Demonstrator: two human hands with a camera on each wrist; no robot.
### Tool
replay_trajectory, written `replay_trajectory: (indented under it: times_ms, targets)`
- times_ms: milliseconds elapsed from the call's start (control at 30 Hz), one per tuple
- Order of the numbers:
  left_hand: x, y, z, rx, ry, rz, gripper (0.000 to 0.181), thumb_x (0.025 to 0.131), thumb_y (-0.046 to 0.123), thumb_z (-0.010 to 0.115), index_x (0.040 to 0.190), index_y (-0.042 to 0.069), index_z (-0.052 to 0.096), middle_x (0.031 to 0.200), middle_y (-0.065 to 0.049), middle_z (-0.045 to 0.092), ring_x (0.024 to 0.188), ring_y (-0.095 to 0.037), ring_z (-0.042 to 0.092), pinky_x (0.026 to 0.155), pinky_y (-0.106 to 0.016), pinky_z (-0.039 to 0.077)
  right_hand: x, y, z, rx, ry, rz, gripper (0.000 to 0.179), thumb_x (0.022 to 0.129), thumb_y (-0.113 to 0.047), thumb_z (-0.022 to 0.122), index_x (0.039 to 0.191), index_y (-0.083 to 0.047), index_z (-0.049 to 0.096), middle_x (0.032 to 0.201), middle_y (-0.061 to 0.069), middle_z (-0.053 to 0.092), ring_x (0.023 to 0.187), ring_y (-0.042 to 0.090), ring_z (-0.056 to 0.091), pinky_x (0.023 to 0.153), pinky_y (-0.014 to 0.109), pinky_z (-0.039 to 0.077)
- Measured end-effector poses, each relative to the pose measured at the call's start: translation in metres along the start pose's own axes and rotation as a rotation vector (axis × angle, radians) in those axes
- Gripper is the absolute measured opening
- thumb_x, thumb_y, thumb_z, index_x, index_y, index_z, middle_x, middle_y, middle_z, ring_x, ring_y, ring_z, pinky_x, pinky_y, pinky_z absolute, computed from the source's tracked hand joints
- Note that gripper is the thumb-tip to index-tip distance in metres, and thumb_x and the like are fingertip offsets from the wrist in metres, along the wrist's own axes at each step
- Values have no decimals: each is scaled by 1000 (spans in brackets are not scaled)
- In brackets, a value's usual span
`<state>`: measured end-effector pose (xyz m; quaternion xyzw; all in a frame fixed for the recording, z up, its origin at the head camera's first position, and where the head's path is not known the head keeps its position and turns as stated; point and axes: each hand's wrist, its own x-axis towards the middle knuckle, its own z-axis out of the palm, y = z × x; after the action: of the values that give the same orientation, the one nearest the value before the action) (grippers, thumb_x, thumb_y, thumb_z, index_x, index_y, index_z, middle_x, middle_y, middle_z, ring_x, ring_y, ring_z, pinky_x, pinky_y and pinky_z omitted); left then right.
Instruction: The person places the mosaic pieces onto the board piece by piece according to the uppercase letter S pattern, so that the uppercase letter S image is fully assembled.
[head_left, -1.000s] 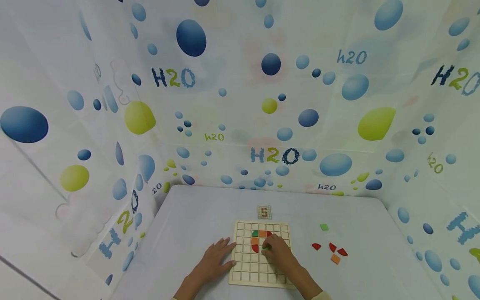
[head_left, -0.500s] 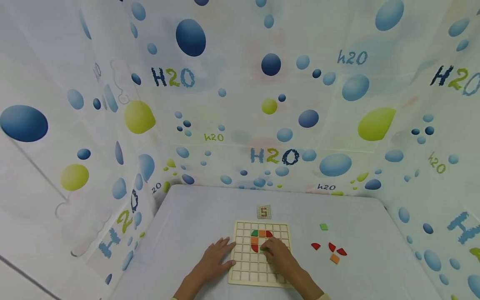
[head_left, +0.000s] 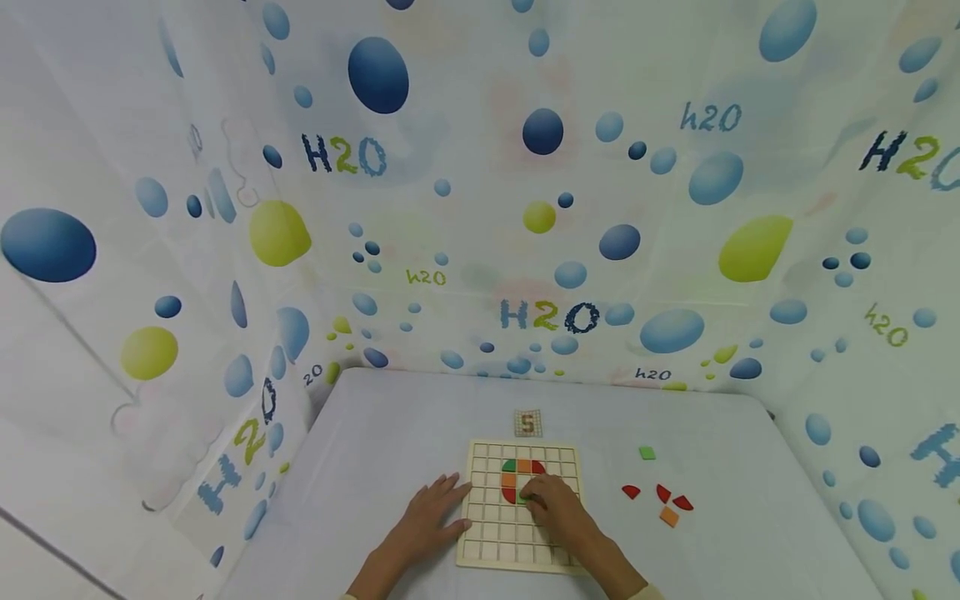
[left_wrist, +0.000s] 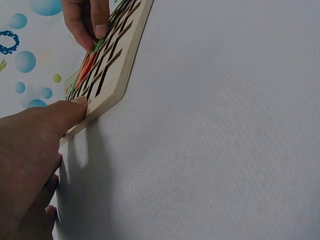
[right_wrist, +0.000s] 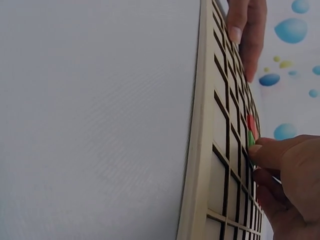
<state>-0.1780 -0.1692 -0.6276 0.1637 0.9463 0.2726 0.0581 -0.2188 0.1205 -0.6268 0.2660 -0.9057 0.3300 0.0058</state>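
A wooden grid board [head_left: 498,533] lies on the table. Set in its cells are a green quarter-round tile [head_left: 510,466], orange square tiles [head_left: 524,466] and red quarter-round tiles [head_left: 509,495]. My right hand [head_left: 558,506] is over the board with finger and thumb at a small green tile [right_wrist: 251,141], beside a red one; the fingers cover part of it, so its full shape is hidden. My left hand [head_left: 427,518] rests at the board's left edge, fingers spread, thumb on the rim [left_wrist: 120,92].
Right of the board lie loose pieces: a light green square [head_left: 647,453], red quarter-rounds [head_left: 632,492] and an orange square [head_left: 669,517]. Behind the board sits a small pattern card [head_left: 528,423] showing an S-like figure. A printed curtain [head_left: 465,208] encloses the white table [head_left: 375,433].
The right hand has lowered the green tile slightly and shifted it a little left, into a cell beside the red quarter-round. My left hand has stayed still.
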Motion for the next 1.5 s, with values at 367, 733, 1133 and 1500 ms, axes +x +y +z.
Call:
replay_trajectory:
  times_ms: [367, 733, 1133, 1500]
  targets:
    - [1, -2, 1, 11, -2, -22, 66, 101, 49, 67, 155, 16, 53, 165, -16, 44, 154, -43, 36, 125, -68, 26, -2, 1, -1, 27, -8, 35, 13, 98, -7, 75, 107, -16, 78, 109, -9, 70, 108, 17, 67, 95, 39, 60]
    - [-1, 2, -1, -8, -6, -19, 65, 100, 47, 68, 155, 15, 53, 164, -18, 44, 153, -45, 36, 124, -69, 26, -11, 13, -24, 91, 26, 121, 17, 100, -9, 72, 116, -7, 74, 118, 5, 65, 111, 27, 66, 91, 43, 61]
    - [-3, 2, -2, -1, 16, 6, 64, 101, 47, 67, 155, 14, 54, 163, -20, 45, 152, -48, 37, 122, -73, 27, -50, 71, -110, -209, -6, 423, 41, 82, -1, 84, 120, -2, 69, 115, 20, 64, 103, 38, 63, 85, 55, 58]
    - [0, -3, 2, -16, -11, -23, 67, 101, 50, 67, 156, 16, 52, 166, -16, 42, 155, -44, 34, 126, -69, 24, -60, 76, -108, -152, 6, 435, 17, 88, 1, 80, 96, -5, 66, 88, 5, 57, 82, 20, 56, 76, 39, 55]
